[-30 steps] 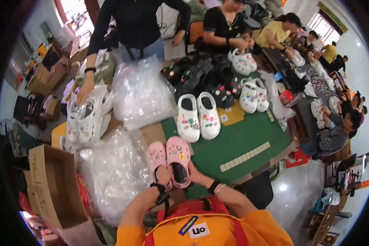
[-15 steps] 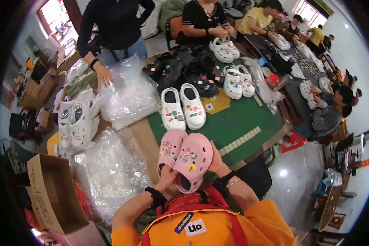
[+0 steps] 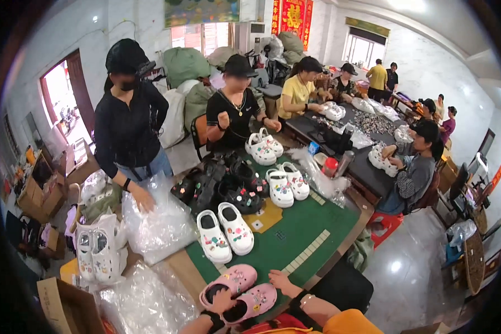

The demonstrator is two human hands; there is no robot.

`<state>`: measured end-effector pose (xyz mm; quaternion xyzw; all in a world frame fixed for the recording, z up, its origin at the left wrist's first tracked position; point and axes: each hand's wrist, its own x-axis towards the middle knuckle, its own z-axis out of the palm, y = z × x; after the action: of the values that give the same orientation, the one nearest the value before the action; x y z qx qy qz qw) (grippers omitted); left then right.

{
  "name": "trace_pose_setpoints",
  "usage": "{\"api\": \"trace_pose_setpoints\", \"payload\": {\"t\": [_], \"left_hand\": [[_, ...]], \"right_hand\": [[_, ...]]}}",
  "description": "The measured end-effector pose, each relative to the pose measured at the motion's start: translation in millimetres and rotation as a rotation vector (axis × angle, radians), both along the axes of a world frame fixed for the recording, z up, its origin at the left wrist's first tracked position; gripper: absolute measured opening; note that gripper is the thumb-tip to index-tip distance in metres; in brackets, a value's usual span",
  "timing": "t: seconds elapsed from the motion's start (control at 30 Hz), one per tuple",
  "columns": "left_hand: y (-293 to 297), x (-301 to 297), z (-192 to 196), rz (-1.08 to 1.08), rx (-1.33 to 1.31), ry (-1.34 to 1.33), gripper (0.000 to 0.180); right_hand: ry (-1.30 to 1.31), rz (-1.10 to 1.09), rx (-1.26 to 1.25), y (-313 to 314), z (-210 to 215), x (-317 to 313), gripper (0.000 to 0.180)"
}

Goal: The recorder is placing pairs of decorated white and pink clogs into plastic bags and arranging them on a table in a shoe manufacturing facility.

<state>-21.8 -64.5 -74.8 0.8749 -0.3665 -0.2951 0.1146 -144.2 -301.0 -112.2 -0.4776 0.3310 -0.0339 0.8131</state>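
A pair of pink clogs [image 3: 245, 281] with small charms on top lies side by side at the near edge of the green mat [image 3: 312, 225]. My left hand [image 3: 222, 301] grips the pair at the heel openings, some of its fingers hidden inside. Just off the toe of the nearer clog, my right hand [image 3: 284, 284] rests with its fingers apart, holding nothing. Beyond the pink pair stands a pair of white clogs [image 3: 224, 232] with colourful charms. Black clogs [image 3: 234, 183] are heaped behind, and more white clogs [image 3: 286, 185] stand to their right.
Clear plastic bags [image 3: 150, 298] spread over the table's left side, near an open cardboard box [image 3: 67, 306]. Across the table, a person in black [image 3: 131, 111] keeps a hand on a plastic bag [image 3: 156, 222]. Another person [image 3: 236, 106] sits behind white clogs. A black seat [image 3: 342, 286] stands to my right.
The pink clogs have gone from raised in both hands down onto the mat's near edge. My right hand has come off them. The view has tilted up, showing more of the room.
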Motion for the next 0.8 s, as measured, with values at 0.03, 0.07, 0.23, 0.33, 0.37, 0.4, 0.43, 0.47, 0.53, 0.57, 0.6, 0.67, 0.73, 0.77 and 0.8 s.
{"api": "trace_pose_setpoints", "payload": {"t": [0.03, 0.07, 0.23, 0.33, 0.37, 0.4, 0.43, 0.47, 0.53, 0.57, 0.6, 0.67, 0.73, 0.77, 0.8], "left_hand": [[3.5, 5.3, -1.1, -0.058, 0.024, 0.039, 0.050], [8.1, 12.4, -14.8, -0.111, 0.034, 0.074, 0.049], [37.7, 9.1, -1.2, 0.012, -0.222, 0.006, 0.042], [60.6, 6.4, -3.5, 0.082, -0.349, -0.019, 0.039], [68.2, 3.7, 1.9, 0.069, -0.372, -0.133, 0.038], [71.4, -1.2, 13.0, 0.070, -0.367, -0.128, 0.038], [71.9, -6.0, 24.6, 0.186, -0.397, -0.226, 0.040], [75.4, -10.6, 30.9, 0.306, -0.424, -0.326, 0.042], [89.3, -9.6, 16.2, 0.337, -0.445, -0.305, 0.048], [93.0, -8.2, -0.8, 0.479, -0.459, -0.232, 0.051], [98.2, -4.0, -21.3, 0.623, -0.470, -0.158, 0.053], [100.0, 13.0, -45.4, 0.654, -0.645, 0.305, 0.055], [92.9, 17.6, -39.9, 0.825, -0.503, 0.483, 0.050], [93.4, 13.6, -48.9, 0.693, -0.540, 0.074, 0.049], [85.6, 11.9, -33.5, 0.697, -0.536, 0.081, 0.049]], "right_hand": [[0.278, 0.055, -0.260, 9.6, 8.4, 12.4, 0.040], [0.287, 0.066, -0.253, 11.4, 9.7, 19.2, 0.040], [0.138, 0.452, -0.638, 24.5, 25.7, 46.2, 0.048], [0.149, 0.477, -0.677, 33.1, 41.7, 55.3, 0.049], [0.133, 0.501, -0.735, 31.7, 35.9, 56.1, 0.050], [0.137, 0.504, -0.729, 32.3, 35.3, 55.4, 0.050], [0.159, 0.488, -0.803, 30.8, 35.5, 53.4, 0.051], [0.178, 0.477, -0.878, 31.4, 37.4, 50.5, 0.052], [0.273, 0.478, -1.005, 27.9, 39.4, 43.5, 0.054], [0.344, 0.401, -1.007, 22.4, 32.4, 38.4, 0.055], [0.415, 0.328, -1.006, 18.7, 26.3, 33.6, 0.056], [0.397, 0.335, -0.894, 10.0, 13.0, 22.9, 0.056], [0.499, 0.373, -0.587, 3.2, 7.5, 13.7, 0.059], [0.505, 0.407, -0.406, 5.6, 18.3, 12.5, 0.063], [0.513, 0.411, -0.404, 8.0, 22.8, 6.9, 0.063]]}}
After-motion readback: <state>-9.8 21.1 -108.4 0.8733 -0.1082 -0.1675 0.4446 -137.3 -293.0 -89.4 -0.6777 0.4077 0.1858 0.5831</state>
